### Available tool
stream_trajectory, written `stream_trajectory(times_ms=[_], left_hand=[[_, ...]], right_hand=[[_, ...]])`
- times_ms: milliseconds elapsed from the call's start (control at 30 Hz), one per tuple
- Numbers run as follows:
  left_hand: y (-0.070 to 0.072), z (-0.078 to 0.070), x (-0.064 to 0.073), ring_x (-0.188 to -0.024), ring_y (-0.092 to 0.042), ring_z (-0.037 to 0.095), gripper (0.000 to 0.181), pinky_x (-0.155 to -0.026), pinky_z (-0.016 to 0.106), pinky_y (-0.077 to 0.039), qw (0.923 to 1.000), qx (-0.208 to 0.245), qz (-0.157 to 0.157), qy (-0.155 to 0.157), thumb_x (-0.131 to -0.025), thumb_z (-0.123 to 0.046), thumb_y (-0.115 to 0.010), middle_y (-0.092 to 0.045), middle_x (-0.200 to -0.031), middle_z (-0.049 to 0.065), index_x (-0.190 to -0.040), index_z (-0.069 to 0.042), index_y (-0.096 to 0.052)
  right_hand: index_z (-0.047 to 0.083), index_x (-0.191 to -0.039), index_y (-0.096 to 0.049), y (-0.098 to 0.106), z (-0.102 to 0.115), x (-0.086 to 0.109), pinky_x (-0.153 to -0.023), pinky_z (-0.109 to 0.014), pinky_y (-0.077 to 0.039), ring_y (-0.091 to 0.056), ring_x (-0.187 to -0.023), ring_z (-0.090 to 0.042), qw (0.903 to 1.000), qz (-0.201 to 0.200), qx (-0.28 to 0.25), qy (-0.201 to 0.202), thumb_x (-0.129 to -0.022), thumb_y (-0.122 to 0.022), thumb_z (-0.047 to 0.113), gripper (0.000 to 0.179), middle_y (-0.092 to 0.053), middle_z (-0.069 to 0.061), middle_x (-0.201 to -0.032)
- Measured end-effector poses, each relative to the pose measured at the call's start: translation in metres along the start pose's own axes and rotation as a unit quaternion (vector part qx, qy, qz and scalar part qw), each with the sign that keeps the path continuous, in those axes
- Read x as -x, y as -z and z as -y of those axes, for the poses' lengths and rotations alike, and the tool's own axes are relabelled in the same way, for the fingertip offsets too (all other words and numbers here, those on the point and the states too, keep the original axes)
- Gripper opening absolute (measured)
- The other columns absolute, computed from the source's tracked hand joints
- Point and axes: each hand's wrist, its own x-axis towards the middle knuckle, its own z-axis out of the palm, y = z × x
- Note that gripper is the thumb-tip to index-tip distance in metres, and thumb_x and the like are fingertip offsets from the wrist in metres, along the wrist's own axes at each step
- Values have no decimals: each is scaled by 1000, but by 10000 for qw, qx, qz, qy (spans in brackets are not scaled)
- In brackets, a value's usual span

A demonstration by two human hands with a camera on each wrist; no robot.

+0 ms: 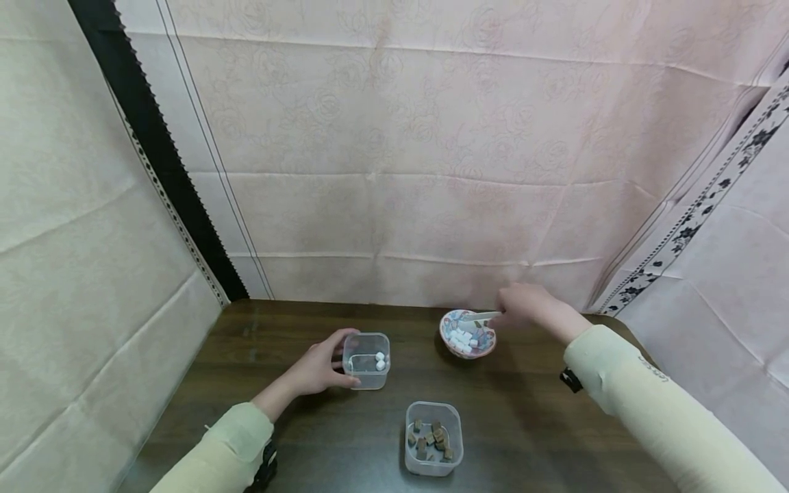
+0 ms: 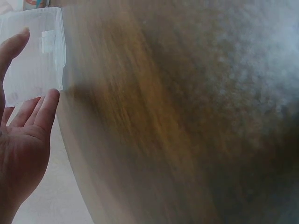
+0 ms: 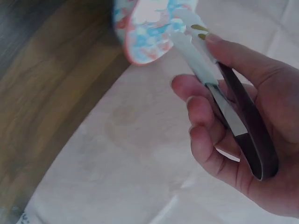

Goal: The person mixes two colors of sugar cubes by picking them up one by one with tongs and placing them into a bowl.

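My left hand point(image 1: 320, 366) grips a clear plastic container point(image 1: 357, 382) on the table, thumb on the near side and fingers on the far side. Two or so small white pieces point(image 1: 380, 361) lie inside it; in the left wrist view one white cube point(image 2: 48, 42) shows through the wall. My right hand point(image 1: 529, 309) holds tongs point(image 3: 252, 135) with dark handles and pale tips, thumb on one arm and fingers curled round the other. The tips reach into a patterned bowl point(image 1: 445, 335) that holds several white cubes point(image 1: 462, 340). Whether the tips pinch a cube, I cannot tell.
A second clear plastic container point(image 1: 431, 468) with several brown cubes point(image 1: 439, 435) stands nearer to me, between the two hands. The dark wooden table point(image 1: 296, 452) ends at a pale patterned cloth point(image 1: 394, 205) behind, with more cloth hanging at both sides.
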Motion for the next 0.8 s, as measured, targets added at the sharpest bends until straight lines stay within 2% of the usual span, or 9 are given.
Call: stream_trajectory(times_ms=[200,367,600,800], left_hand=[[0,0,-1,-135,-57,44,87,-109,55,-54,10000,-63,-66,-30,-83,-13,-94,-54,-147,20,-153,-9,-44],[-2,0,-1,-134,-57,42,86,-110,53,-53,9998,-157,-94,-20,-83,-14,-95,-55,-146,20,-152,-8,-45],[-3,-2,-1,-136,-57,43,86,-111,54,-53,9998,-144,-98,-7,-82,-12,-94,-54,-147,21,-151,-7,-44],[-3,-2,-1,-138,-55,44,87,-111,54,-52,9999,-74,-131,60,-82,-13,-95,-54,-148,21,-152,-8,-43]], right_hand=[[24,-57,-39,14,27,-3,-49,-25,-20,-26,-53,-8,9989,-112,50,456,-92,-82,44,58,-31,11,-54],[25,-57,-45,21,52,-7,-49,-26,-26,-36,-54,-9,9950,-262,240,933,-91,-82,44,54,-39,13,-54],[25,-60,-53,28,89,-12,-51,-27,-32,-41,-58,-9,9896,-260,425,1351,-92,-81,47,48,-44,13,-60],[25,-59,-50,33,117,-19,-50,-26,-29,-38,-59,-9,9869,-162,462,1536,-92,-80,50,51,-41,13,-60]])
